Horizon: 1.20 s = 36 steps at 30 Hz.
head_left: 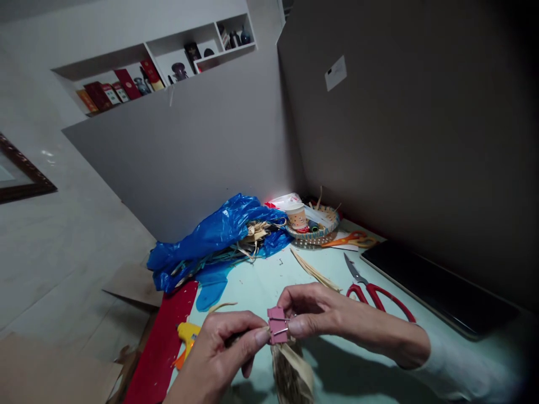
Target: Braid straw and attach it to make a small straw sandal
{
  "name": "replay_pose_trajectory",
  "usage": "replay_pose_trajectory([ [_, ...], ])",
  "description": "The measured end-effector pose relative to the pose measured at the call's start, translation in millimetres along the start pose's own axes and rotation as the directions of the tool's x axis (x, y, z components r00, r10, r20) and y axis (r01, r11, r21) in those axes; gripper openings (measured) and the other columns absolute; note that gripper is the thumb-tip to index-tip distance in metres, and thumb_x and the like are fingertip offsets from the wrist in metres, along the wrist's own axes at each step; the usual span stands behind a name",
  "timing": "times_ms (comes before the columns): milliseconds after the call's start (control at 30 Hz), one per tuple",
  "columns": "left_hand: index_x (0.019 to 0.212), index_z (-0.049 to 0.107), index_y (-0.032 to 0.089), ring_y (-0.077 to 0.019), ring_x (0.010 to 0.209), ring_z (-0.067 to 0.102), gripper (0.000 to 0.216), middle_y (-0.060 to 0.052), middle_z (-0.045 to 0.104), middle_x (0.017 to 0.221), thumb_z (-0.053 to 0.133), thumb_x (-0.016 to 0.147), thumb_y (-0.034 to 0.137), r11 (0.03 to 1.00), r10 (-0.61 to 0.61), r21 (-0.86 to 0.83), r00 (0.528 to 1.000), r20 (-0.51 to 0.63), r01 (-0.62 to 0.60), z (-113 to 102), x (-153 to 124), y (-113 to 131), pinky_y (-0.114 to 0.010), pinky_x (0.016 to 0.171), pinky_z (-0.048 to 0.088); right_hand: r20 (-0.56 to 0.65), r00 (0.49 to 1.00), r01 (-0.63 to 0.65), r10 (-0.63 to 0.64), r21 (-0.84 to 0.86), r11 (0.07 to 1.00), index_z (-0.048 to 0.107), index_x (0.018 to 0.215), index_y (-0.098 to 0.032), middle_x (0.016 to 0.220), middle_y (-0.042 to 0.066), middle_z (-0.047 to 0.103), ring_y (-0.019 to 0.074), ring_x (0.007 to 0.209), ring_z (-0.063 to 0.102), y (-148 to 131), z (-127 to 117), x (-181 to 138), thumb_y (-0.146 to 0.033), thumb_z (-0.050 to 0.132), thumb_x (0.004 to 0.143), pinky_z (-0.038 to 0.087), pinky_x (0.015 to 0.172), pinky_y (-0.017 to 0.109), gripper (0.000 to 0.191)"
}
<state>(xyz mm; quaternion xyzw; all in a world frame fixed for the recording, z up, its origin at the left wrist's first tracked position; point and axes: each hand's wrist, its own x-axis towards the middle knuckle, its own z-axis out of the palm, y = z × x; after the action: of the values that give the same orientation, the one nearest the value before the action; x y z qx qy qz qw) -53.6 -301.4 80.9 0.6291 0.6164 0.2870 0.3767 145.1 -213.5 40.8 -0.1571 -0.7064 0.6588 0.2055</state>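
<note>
In the lower right of the frame, a pale, whitish-grey sleeve is worn on the right forearm. The sleeve is finished in a plain edge, and the forearm is left uncovered from there to the right hand. The cloth is blurred and dimmed toward the corner. The left hand, bare as well, is seen in the lower middle, cut off by the bottom edge.
</note>
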Motion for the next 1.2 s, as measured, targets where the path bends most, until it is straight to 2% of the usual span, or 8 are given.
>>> replay_pose_trajectory([
  [200, 0.062, 0.072, 0.015, -0.0105, 0.054, 0.030, 0.028, 0.005, 0.041, 0.053, 0.068, 0.079, 0.037, 0.999, -0.009, -0.054, 0.998, -0.068, 0.005, -16.0, 15.6, 2.4, -0.026, 0.049, 0.019, -0.230, 0.971, -0.002, -0.063, -0.270, 0.963, 0.062, 0.094, -0.016, 0.090, 0.004, 0.064, 0.0198, 0.085, 0.057, 12.8, -10.0, 5.9, -0.046, 0.058, 0.087, 0.044, 0.074, 0.029, 0.031],
  [367, 0.060, 0.066, 0.017, -0.0085, 0.046, 0.011, 0.028, 0.011, 0.023, 0.044, 0.064, 0.080, 0.037, 0.957, -0.042, -0.289, 0.990, -0.133, 0.001, -36.5, 25.2, 3.4, -0.026, 0.044, 0.009, -0.445, 0.881, -0.181, -0.159, -0.628, 0.757, 0.061, 0.090, -0.014, 0.086, 0.005, 0.061, 0.0225, 0.084, 0.055, 43.2, -31.2, 15.9, -0.033, 0.059, 0.093, 0.044, 0.081, 0.041, 0.020],
  [500, 0.054, 0.057, 0.019, -0.0089, 0.046, 0.008, 0.027, 0.011, 0.022, 0.047, 0.062, 0.078, 0.032, 0.876, -0.072, -0.481, 0.994, -0.081, 0.025, -31.4, 26.5, 6.6, -0.025, 0.043, 0.010, -0.449, 0.872, -0.252, -0.194, -0.752, 0.608, 0.063, 0.095, -0.015, 0.099, 0.004, 0.063, 0.0208, 0.093, 0.061, 65.8, -37.9, 23.1, -0.030, 0.061, 0.096, 0.049, 0.086, 0.042, 0.015],
  [633, 0.054, 0.057, 0.018, -0.0084, 0.046, 0.009, 0.026, 0.010, 0.025, 0.047, 0.063, 0.077, 0.029, 0.832, -0.088, -0.550, 0.996, -0.012, 0.067, -19.2, 22.7, 9.6, -0.024, 0.044, 0.010, -0.410, 0.876, -0.199, -0.254, -0.787, 0.585, 0.064, 0.103, -0.014, 0.105, 0.007, 0.064, 0.0238, 0.099, 0.061, 61.6, -42.5, 24.1, -0.027, 0.062, 0.095, 0.049, 0.090, 0.046, 0.015],
  [800, 0.060, 0.062, 0.016, -0.0074, 0.045, 0.014, 0.026, 0.009, 0.030, 0.045, 0.064, 0.079, 0.034, 0.860, -0.066, -0.506, 0.998, 0.008, 0.061, -7.7, 17.1, 11.3, -0.025, 0.045, 0.009, -0.330, 0.887, 0.013, -0.325, -0.683, 0.730, 0.061, 0.117, -0.019, 0.111, 0.008, 0.068, 0.0215, 0.100, 0.062, 8.7, -28.2, 10.6, -0.031, 0.039, 0.105, 0.048, 0.089, 0.035, 0.028],
  [933, 0.063, 0.065, 0.014, -0.0080, 0.046, 0.024, 0.031, 0.008, 0.036, 0.045, 0.064, 0.082, 0.039, 0.917, -0.048, -0.395, 0.998, 0.037, 0.059, 0.4, 12.2, 13.4, -0.026, 0.047, 0.014, -0.110, 0.966, 0.158, -0.232, -0.455, 0.876, 0.069, 0.095, -0.021, 0.091, -0.001, 0.071, 0.0146, 0.086, 0.064, -24.6, -1.1, -4.1, -0.041, 0.046, 0.103, 0.047, 0.075, 0.021, 0.031],
  [1067, 0.070, 0.069, 0.016, -0.0093, 0.047, 0.034, 0.032, 0.005, 0.048, 0.048, 0.064, 0.084, 0.044, 0.955, -0.050, -0.287, 0.995, 0.081, 0.071, -3.5, 7.8, 11.5, -0.025, 0.048, 0.021, -0.068, 0.992, 0.093, -0.102, -0.122, 0.988, 0.066, 0.080, -0.016, 0.070, -0.002, 0.064, 0.0127, 0.069, 0.056, -22.0, 7.7, -11.5, -0.043, 0.062, 0.094, 0.040, 0.063, 0.022, 0.030],
  [1200, 0.076, 0.073, 0.017, -0.0096, 0.050, 0.036, 0.028, 0.005, 0.052, 0.052, 0.067, 0.083, 0.043, 0.984, -0.060, -0.162, 0.997, 0.055, 0.068, -20.6, 7.0, 5.1, -0.023, 0.049, 0.023, -0.010, 1.000, 0.007, -0.006, 0.168, 0.986, 0.064, 0.081, -0.014, 0.067, 0.000, 0.063, 0.0122, 0.064, 0.055, -12.4, -1.5, -13.6, -0.046, 0.069, 0.087, 0.038, 0.060, 0.022, 0.033],
])
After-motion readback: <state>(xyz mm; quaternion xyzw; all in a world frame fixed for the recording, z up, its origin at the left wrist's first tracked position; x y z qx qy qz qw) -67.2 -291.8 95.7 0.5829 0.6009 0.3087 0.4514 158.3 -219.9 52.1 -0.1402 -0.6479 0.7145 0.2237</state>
